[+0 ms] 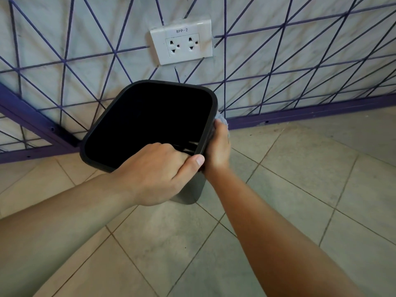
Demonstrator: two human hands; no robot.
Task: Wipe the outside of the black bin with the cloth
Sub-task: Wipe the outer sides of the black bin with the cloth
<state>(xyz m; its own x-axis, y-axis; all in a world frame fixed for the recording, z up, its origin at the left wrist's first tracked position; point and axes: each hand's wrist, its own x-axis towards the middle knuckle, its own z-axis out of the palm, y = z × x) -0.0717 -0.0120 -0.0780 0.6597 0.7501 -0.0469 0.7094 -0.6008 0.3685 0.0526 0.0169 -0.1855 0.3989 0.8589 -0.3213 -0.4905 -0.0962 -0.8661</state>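
The black bin (128, 97) is a square plastic tub with rounded corners, tilted so its dark opening faces me, above the tiled floor near the wall. My left hand (156, 174) grips the near rim, thumb on the outside and fingers curled inside. My right hand (218, 146) presses a grey-blue cloth (221, 120) flat against the bin's right outer wall. Only a small edge of the cloth shows above my fingers; the rest is hidden under the hand.
A white wall with purple line pattern and a purple skirting strip (300, 114) runs behind the bin. A white double socket (182, 45) sits on the wall just above it. Beige floor tiles (278, 179) spread below and to the right.
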